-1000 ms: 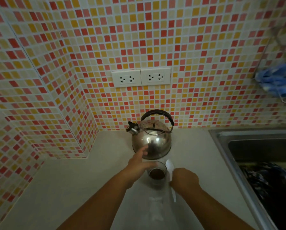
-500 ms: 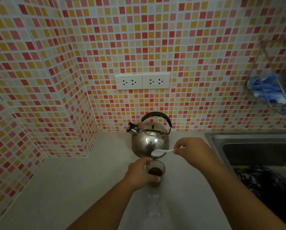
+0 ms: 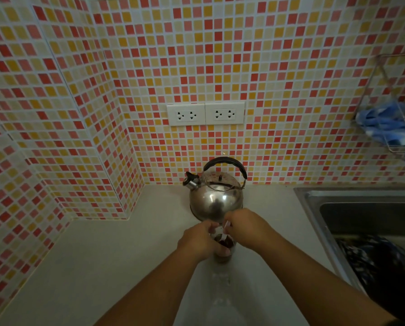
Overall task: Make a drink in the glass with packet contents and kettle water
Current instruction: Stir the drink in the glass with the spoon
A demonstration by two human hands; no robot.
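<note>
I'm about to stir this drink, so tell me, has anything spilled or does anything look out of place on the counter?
Nothing stands out. The small clear glass stands upright in the left hand, and the pale countertop around it shows no spill. The steel kettle sits upright behind.

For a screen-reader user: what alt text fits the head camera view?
A left hand grips a glass of dark drink while the right hand holds a white spoon in it, on a pale counter before a steel kettle and mosaic tiles.

Silver kettle [image 3: 216, 201], red-yellow mosaic tiles [image 3: 279, 74]
</note>
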